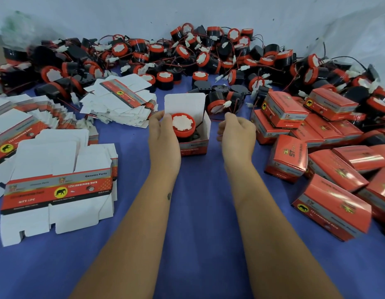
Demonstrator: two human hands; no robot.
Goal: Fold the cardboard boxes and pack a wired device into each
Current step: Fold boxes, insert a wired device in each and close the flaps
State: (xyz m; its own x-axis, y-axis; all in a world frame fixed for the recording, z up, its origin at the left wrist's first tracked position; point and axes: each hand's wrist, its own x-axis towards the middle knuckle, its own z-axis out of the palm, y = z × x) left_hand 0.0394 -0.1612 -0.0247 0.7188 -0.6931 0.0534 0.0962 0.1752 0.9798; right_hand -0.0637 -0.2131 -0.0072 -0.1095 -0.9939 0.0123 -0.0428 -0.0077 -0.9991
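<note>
Head view: open cardboard box (pixel 193 145), white inside, glossy red print outside, stands on the blue cloth counter (pixel 200 212) between both hands. Round red-capped wired device (pixel 183 124) with white toothed face sits in it. Left hand (pixel 163 134) grips the box's left wall, thumb near the device. Right hand (pixel 236 134), fingers curled, pinches a thin wire (pixel 216 119). Flat box blanks (pixel 57 188) at left read "12V reversing horn", "Genuine Parts". Closed boxes (pixel 329 169) heaped right; loose devices (pixel 187 52) behind.

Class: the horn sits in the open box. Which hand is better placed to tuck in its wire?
Probably the right hand: it pinches the red wire beside the box, while the left hand grips the horn.
</note>
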